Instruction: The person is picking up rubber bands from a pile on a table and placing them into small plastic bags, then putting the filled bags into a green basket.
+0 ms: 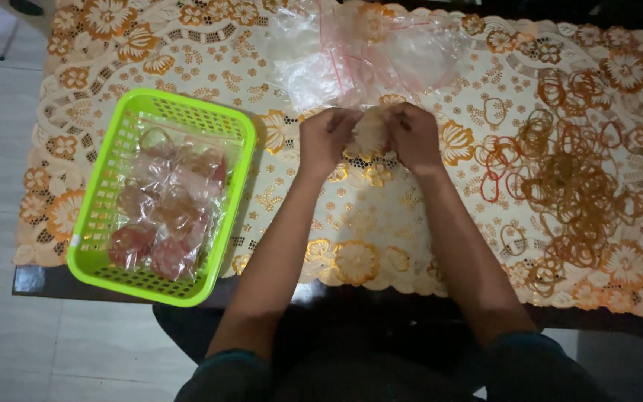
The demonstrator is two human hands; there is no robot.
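My left hand and my right hand meet over the middle of the table, both closed on one small clear plastic bag that seems to hold rubber bands. The bag is bunched between my fingers, so its contents are hard to make out. Just beyond my hands lies a heap of clear plastic bags with red zip strips.
A lime green plastic basket at the left holds several filled small bags. A large scatter of loose orange and red rubber bands covers the right side. The table wears a white and orange floral lace cloth.
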